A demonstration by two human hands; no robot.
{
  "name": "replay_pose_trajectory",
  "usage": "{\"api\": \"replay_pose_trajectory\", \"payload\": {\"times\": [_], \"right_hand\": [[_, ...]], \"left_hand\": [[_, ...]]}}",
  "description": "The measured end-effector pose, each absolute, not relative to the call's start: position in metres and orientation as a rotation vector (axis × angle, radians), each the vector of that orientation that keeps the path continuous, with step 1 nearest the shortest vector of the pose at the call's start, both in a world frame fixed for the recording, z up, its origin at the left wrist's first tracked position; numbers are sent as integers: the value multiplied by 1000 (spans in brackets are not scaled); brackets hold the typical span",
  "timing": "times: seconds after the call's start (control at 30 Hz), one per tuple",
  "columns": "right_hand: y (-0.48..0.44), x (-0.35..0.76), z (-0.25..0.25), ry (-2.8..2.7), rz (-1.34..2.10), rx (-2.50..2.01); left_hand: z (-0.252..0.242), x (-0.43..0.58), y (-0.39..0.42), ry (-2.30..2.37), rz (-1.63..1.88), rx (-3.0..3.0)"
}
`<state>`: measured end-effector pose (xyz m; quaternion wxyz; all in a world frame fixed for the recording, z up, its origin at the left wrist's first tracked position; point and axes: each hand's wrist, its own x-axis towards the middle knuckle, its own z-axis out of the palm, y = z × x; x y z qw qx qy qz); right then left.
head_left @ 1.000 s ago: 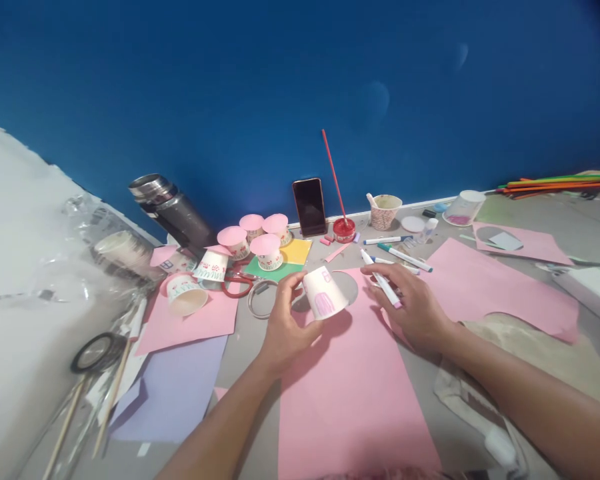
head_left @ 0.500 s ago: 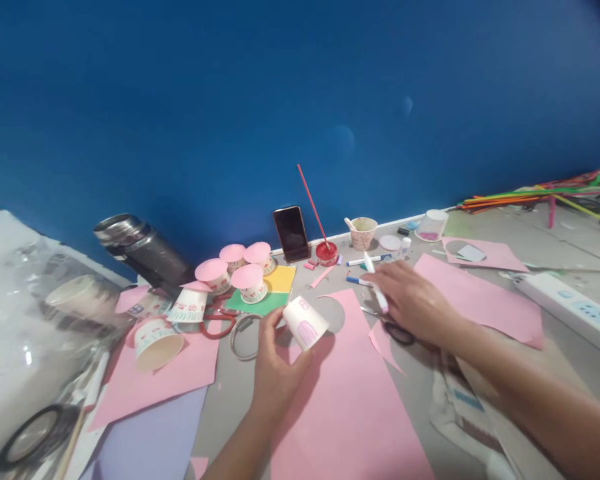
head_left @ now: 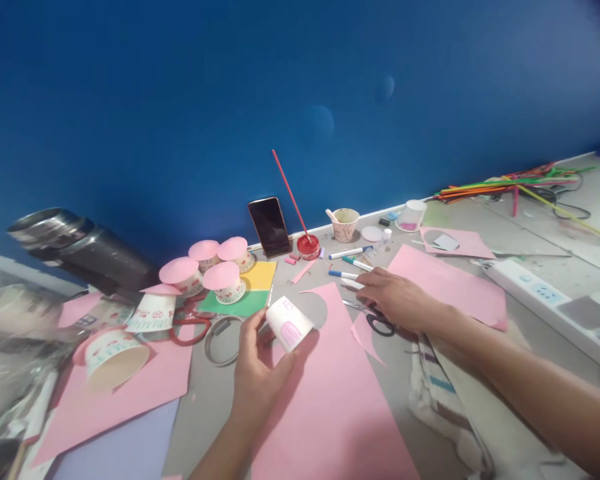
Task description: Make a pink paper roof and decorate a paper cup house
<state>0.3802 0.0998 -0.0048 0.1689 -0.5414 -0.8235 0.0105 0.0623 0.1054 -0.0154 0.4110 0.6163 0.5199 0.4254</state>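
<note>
My left hand (head_left: 260, 367) grips a white paper cup (head_left: 290, 325) by its side, thumb and fingers around it. The cup is tilted, with a pink-purple door shape and a small window drawn on it. Low over the grey table, my right hand (head_left: 397, 300) has its fingertips on a white marker (head_left: 351, 283), whose far end they hide. Beside it lie a blue-capped marker (head_left: 343, 274) and a teal-ended marker (head_left: 359, 265). Black-handled scissors (head_left: 380, 325) rest just under the right palm. A large pink paper sheet (head_left: 330, 400) lies beneath the cup.
Several cups with pink paper discs (head_left: 223, 275) stand to the left, near red-handled scissors (head_left: 190, 330) and a tape roll (head_left: 223, 341). A dark flask (head_left: 90, 253) leans at the wall. A phone (head_left: 270, 227) stands behind. A power strip (head_left: 555, 310) lies right.
The white marker, held upright half a second ago, is now down flat among the other markers under my right fingers. The left hand keeps the cup. The view has shifted to the right.
</note>
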Motion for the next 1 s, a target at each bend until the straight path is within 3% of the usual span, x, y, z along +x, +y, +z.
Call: {"api": "replay_pose_trajectory", "payload": {"times": [0.27,0.63,1.0], "right_hand": [[116,395,12,-2119,30,-1716],[110,397,-8,-1917,36,-1871],[111,398,-14,-2054,97,-1912]], "left_hand": [[-24,62,107,1295,1125,1590],[16,91,96,1398,1144,1349],[-11,67,105,1165,1084,1441]]}}
